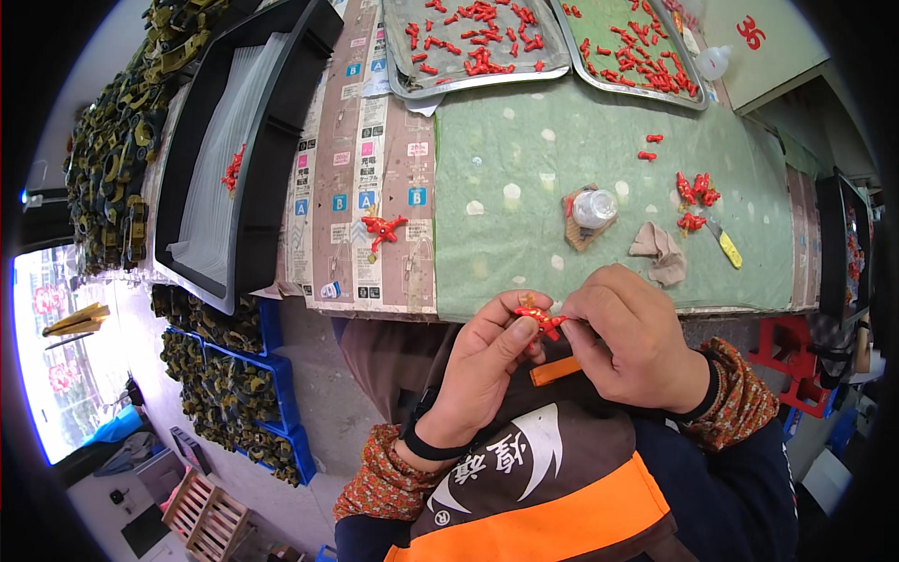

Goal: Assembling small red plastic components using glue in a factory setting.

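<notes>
My left hand [487, 363] pinches a small red toy figure [539, 321] with gold bits, just past the table's near edge. The fingertips of my right hand [629, 345] close on the figure's right end, so both hands hold it; the exact spot they grip is partly hidden. A similar red figure [382, 230] lies on the printed paper to the left. Beyond my right hand are a crumpled beige cloth [658, 255], a small clear container [595, 208] on a brown pad, a yellow-handled knife [727, 248] and several red figures [698, 189].
Two metal trays [487, 87] of small red parts stand at the back. A long black tray [258, 201] with clear plastic sheets and one red figure [233, 170] sits left. Blue crates [286, 389] of dark green-yellow pieces stand below. A red stool [794, 361] is at right.
</notes>
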A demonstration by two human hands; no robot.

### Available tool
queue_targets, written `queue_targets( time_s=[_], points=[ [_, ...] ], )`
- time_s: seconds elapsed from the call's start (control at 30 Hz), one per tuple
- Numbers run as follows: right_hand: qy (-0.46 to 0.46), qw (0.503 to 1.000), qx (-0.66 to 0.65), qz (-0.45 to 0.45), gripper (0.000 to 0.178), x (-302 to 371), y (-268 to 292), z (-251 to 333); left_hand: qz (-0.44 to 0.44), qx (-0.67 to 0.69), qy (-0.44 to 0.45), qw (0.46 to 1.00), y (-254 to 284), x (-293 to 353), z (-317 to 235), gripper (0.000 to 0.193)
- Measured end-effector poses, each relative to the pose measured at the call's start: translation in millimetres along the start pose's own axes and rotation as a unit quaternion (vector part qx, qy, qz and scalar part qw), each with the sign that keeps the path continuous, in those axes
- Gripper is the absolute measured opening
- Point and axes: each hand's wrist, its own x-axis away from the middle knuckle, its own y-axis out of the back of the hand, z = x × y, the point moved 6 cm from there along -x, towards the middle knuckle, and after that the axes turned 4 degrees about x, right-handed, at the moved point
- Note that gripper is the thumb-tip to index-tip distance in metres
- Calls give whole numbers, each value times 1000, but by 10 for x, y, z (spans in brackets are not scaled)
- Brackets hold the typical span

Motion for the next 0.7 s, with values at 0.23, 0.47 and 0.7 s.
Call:
queue_targets(
  time_s=[0.23, 0.47, 0.7],
  points=[
    [-8, 1000, 18, 17, 20, 33, -7, 31, -5, -29, -10, 1000, 20, 1, -3, 27],
    [-2, 997, 68, 20, 18, 102, -42, 90, -18, -44, -1, 999, 6, 8, 15, 26],
    [17, 997, 72, -10, 19, 124, -89, 106, -25, -26, 23, 999, 4, 12, 51, 24]
  ],
)
